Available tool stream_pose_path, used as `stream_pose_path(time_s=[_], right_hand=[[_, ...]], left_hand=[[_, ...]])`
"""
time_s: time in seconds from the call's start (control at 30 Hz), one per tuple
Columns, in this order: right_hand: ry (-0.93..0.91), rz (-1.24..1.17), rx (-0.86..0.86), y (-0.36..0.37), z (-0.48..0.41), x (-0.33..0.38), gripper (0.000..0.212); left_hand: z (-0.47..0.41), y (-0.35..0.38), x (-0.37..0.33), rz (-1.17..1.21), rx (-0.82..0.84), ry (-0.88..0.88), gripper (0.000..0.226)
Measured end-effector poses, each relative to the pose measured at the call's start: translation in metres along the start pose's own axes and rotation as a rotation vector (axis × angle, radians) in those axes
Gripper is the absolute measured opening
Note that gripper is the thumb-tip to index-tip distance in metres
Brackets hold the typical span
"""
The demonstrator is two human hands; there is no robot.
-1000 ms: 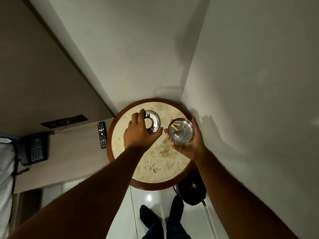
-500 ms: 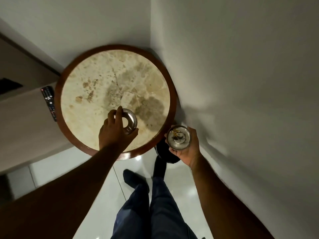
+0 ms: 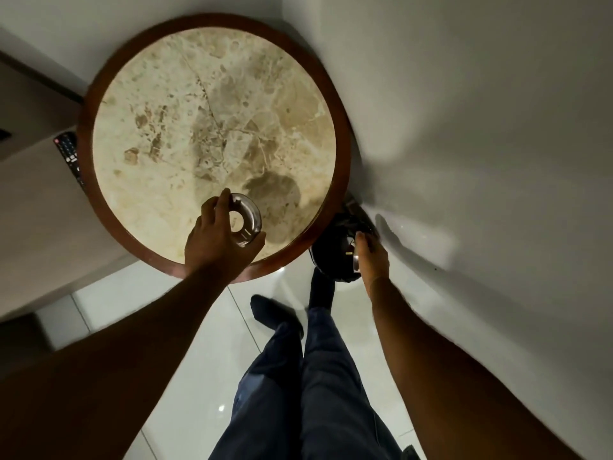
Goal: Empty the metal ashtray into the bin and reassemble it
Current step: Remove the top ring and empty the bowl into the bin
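My left hand [image 3: 217,237] grips the ring-shaped metal ashtray lid [image 3: 247,220] and holds it over the near edge of the round marble table [image 3: 212,104]. The lid is shiny with a round hole in its middle. My right hand [image 3: 373,255] holds the metal ashtray bowl [image 3: 354,258] tipped on its side over the black bin [image 3: 333,250], which stands on the floor by the wall, partly under the table's rim. Only the bowl's edge shows, with a cigarette butt beside it.
A black remote control [image 3: 69,154] lies on the beige surface left of the table. White walls meet in a corner behind and to the right. My legs in dark trousers [image 3: 298,376] stand on glossy white floor tiles just below the table.
My right hand has gone down and right, off the table, and tipped the bowl over the bin. My left hand stays over the table's near edge with the lid. The view has tilted downward.
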State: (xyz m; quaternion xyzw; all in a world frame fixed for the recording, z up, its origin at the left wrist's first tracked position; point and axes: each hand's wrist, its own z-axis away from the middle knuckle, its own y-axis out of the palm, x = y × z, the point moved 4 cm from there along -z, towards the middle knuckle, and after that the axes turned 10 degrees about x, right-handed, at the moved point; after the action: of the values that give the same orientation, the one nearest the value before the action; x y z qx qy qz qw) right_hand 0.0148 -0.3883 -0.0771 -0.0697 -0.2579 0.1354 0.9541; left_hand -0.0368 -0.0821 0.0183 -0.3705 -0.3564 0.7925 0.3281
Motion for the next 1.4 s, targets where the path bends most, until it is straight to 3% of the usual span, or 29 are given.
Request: stream_pose_path(time_s=[0.3,0.5,0.8,1.0,1.17,1.4], right_hand=[[-0.198,0.644,-0.136,0.004,0.004,-0.010,0.085],[-0.304,0.617,-0.148,0.005,0.010,-0.004,0.082],[-0.260,0.369,-0.191,-0.012,0.016,-0.002,0.069],[-0.497,0.855,-0.164,-0.003,0.029,0.008,0.075],[-0.393,0.824,-0.182,0.009,0.022,0.007,0.074],[-0.426,0.698,-0.175,0.003,0.018,0.010,0.064]], left_hand=[[-0.001,0.011,0.006,0.035,0.044,-0.046,0.112],[0.002,0.008,0.006,0.060,0.026,-0.085,0.113],[0.009,-0.001,0.009,0.064,-0.007,-0.096,0.112],[0.015,-0.006,0.014,0.052,-0.023,-0.079,0.112],[0.020,-0.010,0.019,0.072,-0.045,-0.098,0.110],[0.023,-0.011,0.029,0.072,-0.044,-0.096,0.110]])
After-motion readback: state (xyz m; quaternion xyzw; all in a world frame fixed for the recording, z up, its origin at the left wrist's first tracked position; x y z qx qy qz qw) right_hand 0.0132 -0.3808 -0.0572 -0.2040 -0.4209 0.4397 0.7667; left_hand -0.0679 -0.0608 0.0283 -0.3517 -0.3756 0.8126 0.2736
